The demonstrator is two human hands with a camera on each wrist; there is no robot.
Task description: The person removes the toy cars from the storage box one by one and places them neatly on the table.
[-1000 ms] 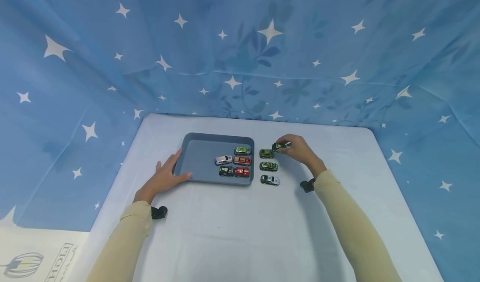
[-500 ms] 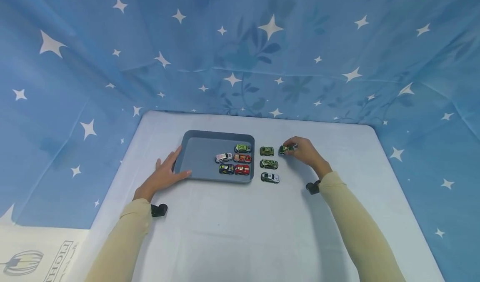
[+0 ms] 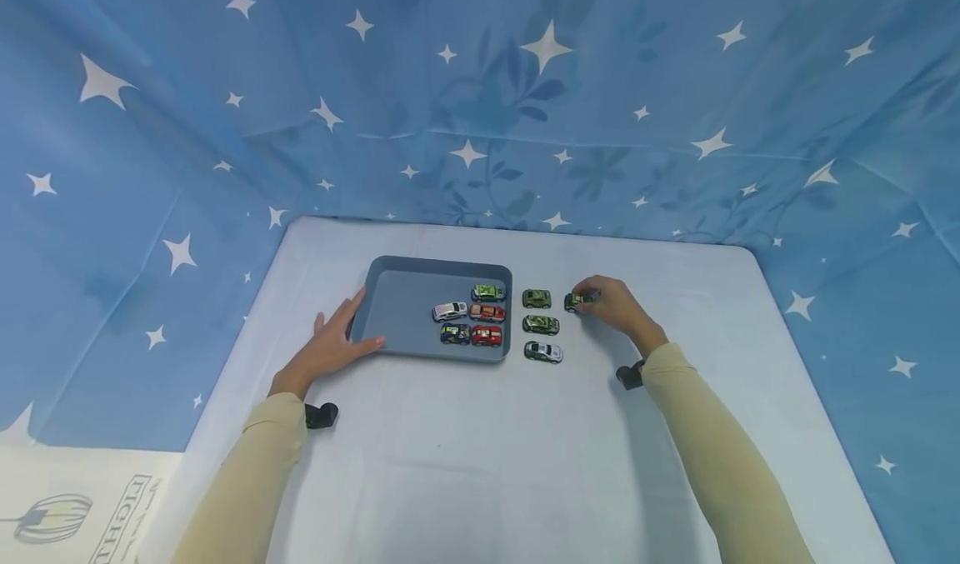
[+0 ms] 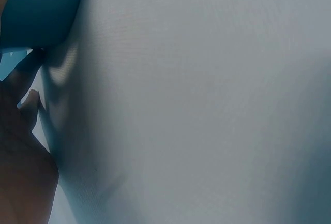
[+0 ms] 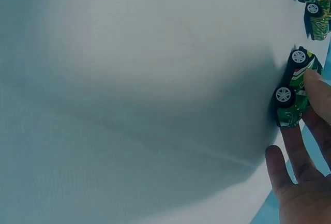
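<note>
My left hand point(image 3: 330, 349) rests on the left side of a grey-blue tray point(image 3: 401, 293), fingers spread along its rim; the left wrist view has just part of that hand and a tray corner point(image 4: 41, 14). To the tray's right, my right hand point(image 3: 613, 306) pinches a dark green toy car point(image 5: 294, 87) between thumb and fingers, close to the white cloth; whether its wheels touch is hard to tell. Between the tray and this car, an olive toy car point(image 3: 536, 298), a camouflage toy car point(image 3: 541, 324) and a silver toy car point(image 3: 543, 351) form a column.
Inside the tray's right half stand several toy cars, among them a lime green one point(image 3: 488, 292), a white one point(image 3: 450, 311) and a red one point(image 3: 487, 336). A blue starry curtain point(image 3: 375, 89) hangs behind the white-covered table point(image 3: 450, 472).
My right hand has carried the dark green car rightward, away from the olive car, and slightly toward me. The left hand has stayed at the tray, and the head view has shifted a little.
</note>
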